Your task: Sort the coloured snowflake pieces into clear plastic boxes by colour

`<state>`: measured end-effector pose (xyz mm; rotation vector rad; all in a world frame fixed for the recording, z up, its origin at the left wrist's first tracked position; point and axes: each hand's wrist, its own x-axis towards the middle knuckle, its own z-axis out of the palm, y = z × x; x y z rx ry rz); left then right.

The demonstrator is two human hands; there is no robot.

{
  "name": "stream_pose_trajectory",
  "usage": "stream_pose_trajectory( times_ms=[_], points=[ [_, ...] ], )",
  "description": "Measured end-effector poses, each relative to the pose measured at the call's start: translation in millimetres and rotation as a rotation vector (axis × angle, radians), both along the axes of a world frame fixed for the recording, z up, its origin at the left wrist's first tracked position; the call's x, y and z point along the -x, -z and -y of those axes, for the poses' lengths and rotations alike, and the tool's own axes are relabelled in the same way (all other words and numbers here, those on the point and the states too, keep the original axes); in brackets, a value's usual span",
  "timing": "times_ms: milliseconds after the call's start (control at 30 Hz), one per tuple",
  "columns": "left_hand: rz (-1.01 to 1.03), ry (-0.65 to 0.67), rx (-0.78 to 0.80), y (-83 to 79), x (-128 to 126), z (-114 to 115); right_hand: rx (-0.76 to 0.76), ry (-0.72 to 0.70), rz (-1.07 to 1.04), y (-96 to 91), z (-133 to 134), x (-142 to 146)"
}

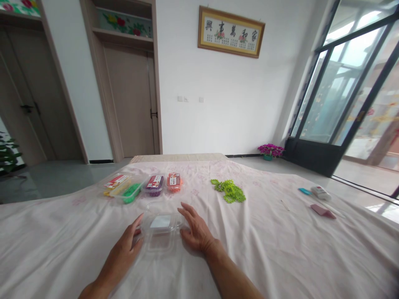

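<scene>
Clear plastic boxes (160, 240), apparently stacked or overlapping, sit on the cloth in front of me, one with a white label (161, 221). At their left side is my left hand (127, 241), fingers stretched out and apart. My right hand (197, 229) is at the right side, its fingers spread near or against the clear rim; firm contact cannot be made out. Beyond them are lidded boxes with yellow pieces (116, 182), purple pieces (153, 185) and orange pieces (174, 182), plus a box with green pieces (132, 192). A loose pile of lime-green flat pieces (230, 191) lies to the right.
A pale patterned cloth (264, 249) with wrinkles covers the table. On the right lie a thin stick (285, 205), a folded pink item (323, 211), a small blue item (304, 191) and a white packet (320, 192). Purple flowers (270, 150) stand on the floor behind.
</scene>
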<state>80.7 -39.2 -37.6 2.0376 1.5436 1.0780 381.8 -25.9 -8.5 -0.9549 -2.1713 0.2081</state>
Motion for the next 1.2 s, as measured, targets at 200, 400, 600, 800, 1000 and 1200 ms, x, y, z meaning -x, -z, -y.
stream_pose_trajectory(
  times_ms=[200, 400, 600, 800, 1000, 1200],
  points=[
    [-0.02, -0.024, -0.009, -0.5, -1, 0, 0.027, 0.028, 0.026, -7.0, 4, 0],
    [-0.009, -0.04, -0.032, -2.4, -2, 1, -0.041, 0.082, 0.072, -8.0, 4, 2],
    [-0.02, -0.051, -0.058, -2.3, -1, 0, -0.075, 0.098, 0.107, -10.7, 7, 4],
    [-0.033, -0.043, -0.048, -3.3, -1, -1, -0.081, 0.15, 0.129, -13.0, 10, 6],
    [-0.035, -0.04, -0.047, -5.7, -3, 1, -0.124, 0.146, 0.128, -13.9, 11, 6],
    [-0.014, -0.033, -0.005, -8.5, -6, 2, -0.143, 0.141, 0.14, -15.9, 10, 7]
  ],
)
